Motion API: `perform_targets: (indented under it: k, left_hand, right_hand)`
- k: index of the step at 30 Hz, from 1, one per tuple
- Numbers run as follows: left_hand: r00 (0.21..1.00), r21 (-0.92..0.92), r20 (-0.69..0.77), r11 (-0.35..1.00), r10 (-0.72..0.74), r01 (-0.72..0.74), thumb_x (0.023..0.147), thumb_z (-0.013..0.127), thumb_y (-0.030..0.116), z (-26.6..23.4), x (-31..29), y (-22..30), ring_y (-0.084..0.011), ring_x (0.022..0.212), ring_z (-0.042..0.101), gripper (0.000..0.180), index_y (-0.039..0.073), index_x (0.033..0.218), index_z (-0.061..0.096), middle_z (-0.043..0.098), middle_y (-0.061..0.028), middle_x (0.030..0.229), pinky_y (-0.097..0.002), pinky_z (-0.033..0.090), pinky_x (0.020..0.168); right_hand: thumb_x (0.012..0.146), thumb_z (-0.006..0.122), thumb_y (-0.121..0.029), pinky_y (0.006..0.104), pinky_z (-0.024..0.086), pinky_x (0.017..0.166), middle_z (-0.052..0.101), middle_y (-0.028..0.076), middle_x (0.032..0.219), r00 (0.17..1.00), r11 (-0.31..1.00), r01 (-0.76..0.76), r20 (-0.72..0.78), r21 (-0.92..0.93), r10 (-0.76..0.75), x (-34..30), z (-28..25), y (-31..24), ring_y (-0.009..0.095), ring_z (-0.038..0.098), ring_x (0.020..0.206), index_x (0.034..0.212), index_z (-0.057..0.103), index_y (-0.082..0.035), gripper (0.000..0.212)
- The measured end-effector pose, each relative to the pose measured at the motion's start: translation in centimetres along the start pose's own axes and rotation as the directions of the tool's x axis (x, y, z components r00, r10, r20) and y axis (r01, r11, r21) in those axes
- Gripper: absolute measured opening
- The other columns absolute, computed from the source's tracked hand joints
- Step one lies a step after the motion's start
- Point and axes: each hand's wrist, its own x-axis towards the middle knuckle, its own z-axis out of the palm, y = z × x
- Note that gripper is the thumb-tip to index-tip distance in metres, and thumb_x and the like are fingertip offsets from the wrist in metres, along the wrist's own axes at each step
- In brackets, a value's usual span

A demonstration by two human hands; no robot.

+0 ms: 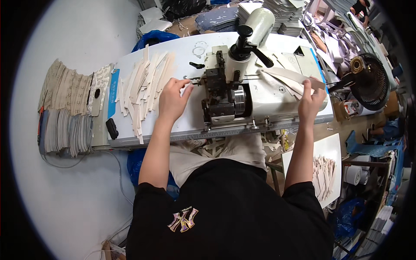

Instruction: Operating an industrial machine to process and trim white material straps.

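White worktable (182,125) — left hand (172,100) lies loosely open beside pale cut strips (143,86); right hand (311,102) pinches a long cream strip (288,77).

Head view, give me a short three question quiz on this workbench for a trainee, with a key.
1. True or false: the right hand holds a pale strip.
2. Where does the loose pile of strips lie: A) left of the machine, B) on the fan, C) on the person's lap?
3. Fill in: the left hand rests on the white ____, just left of the machine.

Key: 1 true; 2 A; 3 table.
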Motion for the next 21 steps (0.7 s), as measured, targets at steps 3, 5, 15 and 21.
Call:
perform_targets:
  k: [3,5,15,21]
  left_hand:
    - [0.975,0.371,-0.218,0.927,0.036,0.049,0.098,0.076,0.027,0.8,1.9,-9.2,-0.0312,0.11,0.067,0.033,0.006,0.123,0.076,0.07,-0.01,0.12,-0.0458,0.055,0.094]
    - [0.974,0.449,-0.221,0.891,0.039,0.066,0.098,0.075,0.027,1.1,2.8,-11.7,-0.031,0.114,0.065,0.034,0.007,0.126,0.075,0.069,-0.0096,0.123,-0.0467,0.053,0.097]
    - [0.985,0.509,-0.165,0.853,-0.039,0.119,0.098,0.074,0.026,1.7,-3.2,-12.6,-0.0307,0.123,0.062,0.04,0.009,0.134,0.07,0.068,-0.0104,0.136,-0.048,0.05,0.104]
    - [0.97,0.351,-0.165,0.908,-0.181,0.229,0.1,0.072,0.024,0.8,-3.7,-11.3,-0.0347,0.123,0.064,0.036,0.008,0.133,0.071,0.069,-0.0111,0.135,-0.048,0.051,0.103]
  right_hand:
    - [0.104,0.069,-0.037,0.0498,0.037,0.112,0.064,0.011,0.131,0.994,0.849,-0.11,-0.054,-0.517,0.096,0.7,0.5,1.3,0.031,0.051,0.127,0.128,0.068,-0.003,0.042]
    - [0.102,0.071,-0.039,0.0556,0.031,0.115,0.059,0.011,0.141,0.981,0.84,-0.176,-0.167,-0.512,0.104,0.1,0.6,1.2,0.034,0.048,0.134,0.129,0.066,-0.005,0.044]
    - [0.101,0.073,-0.034,0.0501,0.023,0.123,0.049,0.011,0.161,0.981,0.94,0.029,-0.171,-0.341,-0.093,-2.0,-0.3,-3.5,0.033,0.037,0.146,0.135,0.063,-0.008,0.044]
    - [0.101,0.072,-0.024,0.0475,0.025,0.123,0.05,0.013,0.16,0.975,0.968,0.211,0.097,-0.133,-0.199,-3.8,3.0,-5.9,0.033,0.038,0.146,0.131,0.065,-0.008,0.035]
